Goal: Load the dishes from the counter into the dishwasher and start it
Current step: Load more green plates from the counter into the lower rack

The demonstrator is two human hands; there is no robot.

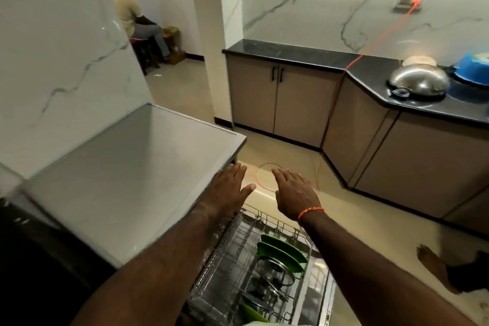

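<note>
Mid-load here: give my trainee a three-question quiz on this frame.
1. True or false: the left hand and right hand both hold dishes.
2. What colour are the plates standing in the dishwasher rack?
3. What lies upside down on the black counter? A) steel bowl B) kettle C) pan

Key: 1 false, both are empty with fingers straight; 2 green; 3 A.

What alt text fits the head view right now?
Both hands, left and right, reach forward open and empty above a pulled-out dishwasher rack holding green plates and lids; a steel bowl sits on the counter.
</note>
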